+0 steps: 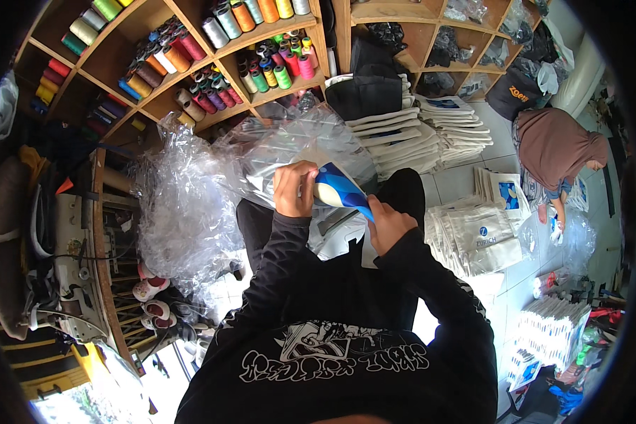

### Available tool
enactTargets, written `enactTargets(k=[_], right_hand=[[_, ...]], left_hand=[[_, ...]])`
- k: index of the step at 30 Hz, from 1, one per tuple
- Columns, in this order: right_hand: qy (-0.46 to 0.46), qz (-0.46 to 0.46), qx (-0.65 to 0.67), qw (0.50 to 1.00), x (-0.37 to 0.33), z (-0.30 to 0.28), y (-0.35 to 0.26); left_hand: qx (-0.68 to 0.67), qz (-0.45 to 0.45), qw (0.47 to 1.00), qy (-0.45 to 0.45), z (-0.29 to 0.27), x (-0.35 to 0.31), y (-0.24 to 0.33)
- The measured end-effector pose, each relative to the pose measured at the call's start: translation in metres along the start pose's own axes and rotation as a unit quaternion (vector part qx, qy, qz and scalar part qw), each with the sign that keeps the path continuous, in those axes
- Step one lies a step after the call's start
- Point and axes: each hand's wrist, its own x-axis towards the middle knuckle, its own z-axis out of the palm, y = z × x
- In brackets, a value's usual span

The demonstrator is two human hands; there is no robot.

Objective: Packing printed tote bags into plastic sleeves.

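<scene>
In the head view, the blue-and-cream printed piece [338, 186] is held up between both hands, above the lap and in front of the clear plastic sheeting [187, 201]. The left hand [295, 189] pinches its upper left end with bent fingers; the right hand [391, 225] grips the blue lower right corner. The piece slants and looks curved, so an even, gentle pull from both ends would probably straighten it without creasing the print. Because the plastic sheeting lies near the left hand, working slightly clear of it would likely avoid snagging
</scene>
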Motion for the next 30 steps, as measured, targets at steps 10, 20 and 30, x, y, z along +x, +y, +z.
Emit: enactTargets(k=[10, 20, 30], right_hand=[[0.031, 0.050, 0.095, 0.994, 0.012, 0.005, 0.013], [0.063, 0.049, 0.014, 0.997, -0.003, 0.016, -0.009], [0.193, -0.150, -0.151, 0.958, -0.006, 0.044, -0.003]], left_hand=[[-0.025, 0.101, 0.988, -0.119, -0.018, -0.017, 0.001], [0.145, 0.008, 0.987, -0.064, -0.022, 0.022, 0.032], [0.358, -0.180, 0.845, -0.354, -0.014, 0.056, -0.013]])
